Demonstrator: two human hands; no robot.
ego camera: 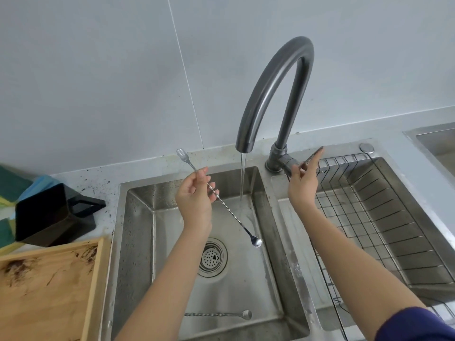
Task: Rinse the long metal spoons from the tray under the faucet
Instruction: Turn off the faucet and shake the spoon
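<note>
My left hand point(195, 193) grips a long twisted metal spoon point(234, 215) by its upper shaft over the left sink basin point(138, 242). Its forked end points up and left, its bowl hangs low near the drain point(212, 257). A thin stream of water point(243, 178) runs from the curved grey faucet point(278, 80), just right of the spoon's shaft. My right hand point(304, 183) rests on the faucet's lever handle point(314, 156), fingers extended. A second long spoon point(219, 314) lies flat on the basin floor near the front. The wooden tray point(49, 291) at lower left is stained and holds no spoons.
A black square pitcher point(49, 217) stands on the counter left of the sink, with coloured cloths behind it. The right basin holds a wire rack point(369, 217). Another sink's corner point(433, 143) shows at the far right. Dark specks dot the counter.
</note>
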